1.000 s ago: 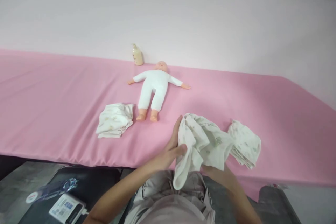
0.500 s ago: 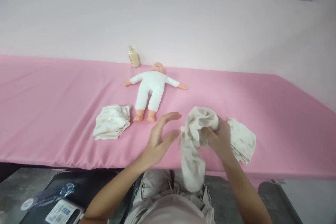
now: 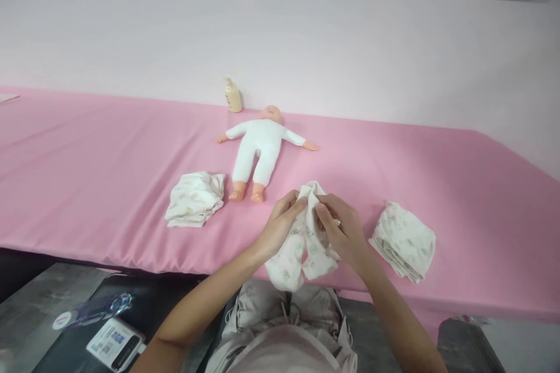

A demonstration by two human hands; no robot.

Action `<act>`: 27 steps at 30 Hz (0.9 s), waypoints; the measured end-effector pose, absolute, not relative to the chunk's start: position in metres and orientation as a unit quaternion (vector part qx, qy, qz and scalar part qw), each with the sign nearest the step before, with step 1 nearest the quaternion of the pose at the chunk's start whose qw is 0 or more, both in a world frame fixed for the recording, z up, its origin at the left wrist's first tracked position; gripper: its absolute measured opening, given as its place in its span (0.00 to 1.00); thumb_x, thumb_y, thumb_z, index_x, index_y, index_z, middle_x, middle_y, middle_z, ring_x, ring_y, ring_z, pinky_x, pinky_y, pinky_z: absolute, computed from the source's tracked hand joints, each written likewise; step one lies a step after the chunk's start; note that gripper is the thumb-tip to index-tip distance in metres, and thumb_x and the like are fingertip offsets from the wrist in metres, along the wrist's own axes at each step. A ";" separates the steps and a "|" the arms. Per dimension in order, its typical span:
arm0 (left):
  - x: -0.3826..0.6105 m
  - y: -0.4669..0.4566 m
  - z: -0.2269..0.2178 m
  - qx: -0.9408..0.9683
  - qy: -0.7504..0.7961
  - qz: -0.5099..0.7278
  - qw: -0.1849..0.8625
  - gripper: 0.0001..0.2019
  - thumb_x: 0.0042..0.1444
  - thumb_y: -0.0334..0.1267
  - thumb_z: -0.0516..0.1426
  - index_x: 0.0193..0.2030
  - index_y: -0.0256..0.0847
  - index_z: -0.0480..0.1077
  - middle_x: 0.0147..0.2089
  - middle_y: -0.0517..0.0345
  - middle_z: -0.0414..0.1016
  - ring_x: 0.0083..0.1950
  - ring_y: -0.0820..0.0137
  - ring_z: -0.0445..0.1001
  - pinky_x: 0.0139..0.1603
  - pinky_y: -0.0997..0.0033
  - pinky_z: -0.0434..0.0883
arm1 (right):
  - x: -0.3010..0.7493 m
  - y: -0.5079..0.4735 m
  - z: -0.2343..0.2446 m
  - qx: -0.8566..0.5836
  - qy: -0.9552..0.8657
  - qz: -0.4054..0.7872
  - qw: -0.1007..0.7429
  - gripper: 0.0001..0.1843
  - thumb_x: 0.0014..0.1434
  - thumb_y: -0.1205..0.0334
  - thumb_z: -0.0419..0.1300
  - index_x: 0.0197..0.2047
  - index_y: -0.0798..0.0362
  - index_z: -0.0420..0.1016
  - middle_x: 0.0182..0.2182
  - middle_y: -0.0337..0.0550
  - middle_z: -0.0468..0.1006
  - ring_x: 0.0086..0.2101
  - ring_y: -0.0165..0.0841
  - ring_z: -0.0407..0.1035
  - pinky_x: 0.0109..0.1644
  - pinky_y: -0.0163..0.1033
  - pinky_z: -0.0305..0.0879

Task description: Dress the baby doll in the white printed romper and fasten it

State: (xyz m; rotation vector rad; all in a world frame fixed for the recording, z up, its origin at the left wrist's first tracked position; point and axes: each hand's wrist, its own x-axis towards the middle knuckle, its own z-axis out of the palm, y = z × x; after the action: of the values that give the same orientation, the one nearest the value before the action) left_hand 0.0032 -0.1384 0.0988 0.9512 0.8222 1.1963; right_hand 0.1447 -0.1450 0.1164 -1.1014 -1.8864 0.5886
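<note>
Both hands are at the near edge of the pink-covered bench [image 3: 87, 186], right of centre.

Left hand [image 3: 282, 224]: grip pressed together, thumb and fingers pinching the upper left part of the printed cloth [image 3: 301, 247].
Right hand [image 3: 343, 233]: grip likewise closed, pinching the same cloth at its upper right. The two hands are close together, with the bunched top of the cloth between them.

The printed cloth is white with a faint small pattern. It is held up at the top, and its lower part hangs in two lobes over the bench's near edge, above the person's lap.

Around it:
- Doll [image 3: 258, 148] in a white suit lies on its back, arms spread, far of the hands, with its feet toward them.
- Pump bottle [image 3: 233, 96] stands upright just beyond the doll's head, against the pale back wall.
- Folded cloth pile [image 3: 195, 207] lies left of the doll's feet, apart from the left hand.
- Second folded pile [image 3: 405, 239] lies right of the right hand, near but not touching.
</note>
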 end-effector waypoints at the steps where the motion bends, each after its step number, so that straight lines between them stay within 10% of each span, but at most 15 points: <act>1: 0.004 -0.137 0.099 0.407 0.357 0.525 0.656 0.14 0.55 0.48 0.56 0.33 0.38 0.69 0.31 0.61 0.69 0.33 0.73 0.66 0.35 0.73 0.64 | 0.144 -0.147 0.119 -0.433 -0.753 0.260 0.422 0.15 0.64 0.55 0.49 0.29 0.53 0.66 0.25 0.37 0.64 0.23 0.25 0.60 0.23 0.31 0.56; 9: -0.010 -0.115 0.100 0.536 0.406 0.382 0.634 0.12 0.50 0.42 0.55 0.22 0.38 0.61 0.20 0.65 0.57 0.21 0.76 0.56 0.24 0.74 0.54 | 0.142 -0.153 0.109 -0.419 -0.756 0.224 0.451 0.27 0.64 0.60 0.51 0.14 0.54 0.51 0.16 0.34 0.54 0.17 0.22 0.51 0.19 0.32 0.48; 15: -0.041 -0.097 0.132 0.773 0.537 0.334 -0.054 0.05 0.46 0.33 0.51 0.21 0.39 0.62 0.21 0.59 0.61 0.26 0.70 0.62 0.28 0.70 0.57 | 0.187 -0.130 0.129 -0.313 -0.807 -0.214 0.453 0.21 0.55 0.74 0.57 0.14 0.54 0.56 0.13 0.33 0.61 0.16 0.21 0.55 0.19 0.31 0.49; 18: -0.053 -0.093 0.163 0.756 0.526 0.321 -0.220 0.06 0.49 0.32 0.52 0.28 0.38 0.70 0.24 0.57 0.67 0.28 0.69 0.66 0.28 0.71 0.59 | 0.211 -0.115 0.155 -0.274 -0.801 -0.376 0.377 0.20 0.53 0.74 0.58 0.14 0.54 0.57 0.13 0.32 0.62 0.17 0.21 0.57 0.19 0.31 0.49; 27: -0.077 -0.119 0.256 0.761 0.444 0.456 -0.124 0.13 0.52 0.29 0.54 0.43 0.35 0.76 0.35 0.62 0.75 0.39 0.67 0.75 0.43 0.61 0.74 | 0.243 -0.130 0.219 -0.475 -0.748 -0.377 0.271 0.08 0.47 0.68 0.55 0.21 0.51 0.58 0.19 0.38 0.66 0.21 0.26 0.57 0.21 0.34 0.46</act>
State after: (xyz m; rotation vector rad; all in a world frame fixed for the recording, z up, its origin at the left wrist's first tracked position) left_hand -0.0772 -0.1190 0.2565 2.6003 1.5179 1.5601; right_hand 0.2430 -0.1299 0.2194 -1.2792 -2.0137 -1.0140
